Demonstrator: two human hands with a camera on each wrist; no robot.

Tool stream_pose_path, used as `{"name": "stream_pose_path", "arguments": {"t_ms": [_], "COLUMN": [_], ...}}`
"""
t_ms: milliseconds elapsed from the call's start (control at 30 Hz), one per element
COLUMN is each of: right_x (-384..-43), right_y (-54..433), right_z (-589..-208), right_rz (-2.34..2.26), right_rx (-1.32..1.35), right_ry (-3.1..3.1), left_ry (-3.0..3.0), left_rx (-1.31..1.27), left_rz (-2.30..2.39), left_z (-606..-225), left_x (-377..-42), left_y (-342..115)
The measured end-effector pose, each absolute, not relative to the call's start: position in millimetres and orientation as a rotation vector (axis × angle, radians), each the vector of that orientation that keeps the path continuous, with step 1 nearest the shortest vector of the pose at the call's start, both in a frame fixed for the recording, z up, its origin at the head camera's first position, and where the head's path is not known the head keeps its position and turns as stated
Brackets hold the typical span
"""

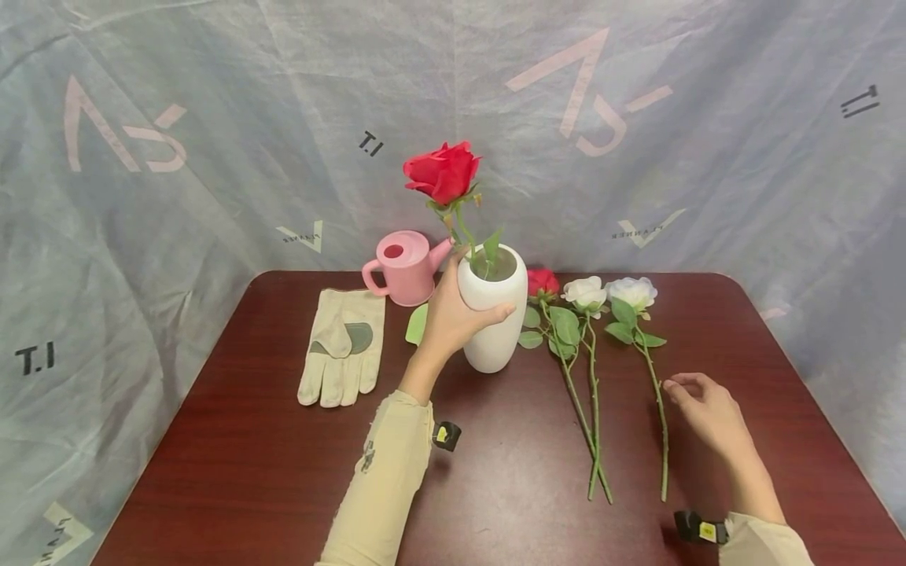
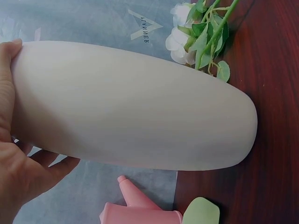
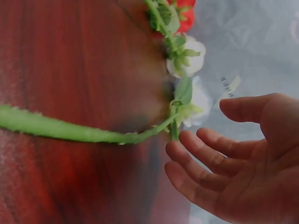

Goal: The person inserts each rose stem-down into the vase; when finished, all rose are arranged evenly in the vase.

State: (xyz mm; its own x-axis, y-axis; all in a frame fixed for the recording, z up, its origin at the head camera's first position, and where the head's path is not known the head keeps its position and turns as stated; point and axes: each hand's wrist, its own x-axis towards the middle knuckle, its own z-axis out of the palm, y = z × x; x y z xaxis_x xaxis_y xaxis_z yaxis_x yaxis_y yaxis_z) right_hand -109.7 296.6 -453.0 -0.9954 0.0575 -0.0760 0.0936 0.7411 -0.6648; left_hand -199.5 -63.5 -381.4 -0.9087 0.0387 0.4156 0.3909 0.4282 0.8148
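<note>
Left hand (image 1: 460, 310) holds a tall, smooth white vase (image 1: 491, 342) by its upper body, thumb across the near face, other fingers round the side and back. Vase roughly upright, mid-scene, mouth up; cannot tell whether its base touches the tabletop (image 1: 510, 479), a dark reddish-brown wood-grain surface. One full red rose (image 1: 443, 174) on a green stem stands in the vase, leaning left, bloom well above the rim.

Right hand (image 1: 711, 413) grips nothing: fingers loosely bent and spread, thumb apart, fingertips just beside the thin green stem of a pale, bluish-white rose (image 1: 632, 294), the rightmost of three lying flowers. Contact with that stem cannot be made out.

Left of it lie a creamy white rose (image 1: 585, 294) and a second red rose (image 1: 542, 281), the latter partly behind the vase. Their stems cross near the lower ends, cut ends toward the person.

Left of the vase, at the back: a pink watering can (image 1: 409, 273), handle left, spout toward the vase. In front of it, a cream fabric glove (image 1: 340, 346) with a grey-green patch, fingers toward the person. A pale green object (image 1: 417, 324) shows beside the left hand, partly hidden. Behind everything, a creased grey cloth backdrop (image 1: 283, 102) printed with letters.
</note>
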Motion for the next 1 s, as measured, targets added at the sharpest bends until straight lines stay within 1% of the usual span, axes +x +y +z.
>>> {"name": "stream_pose_path", "arguments": {"t_ms": [333,633,867,1000], "right_x": [-107,-114,-123,-126], "right_y": [303,303,301,300], "right_z": [-467,-472,-474,-475], "right_rz": [-1.135,-1.253,-1.134,-1.059], "right_rx": [0.219,0.158,0.128,0.161], "right_ry": [2.849,2.768,2.822,2.844], "left_ry": [-2.361,-2.357,-2.345,-2.348], "left_rx": [-0.377,-0.382,-0.381,-0.374], "left_rz": [-1.469,-1.474,-1.484,-1.483], "left_z": [-382,-383,-382,-383], "left_x": [-200,-201,-200,-200], "left_y": [-62,-63,-63,-62]}}
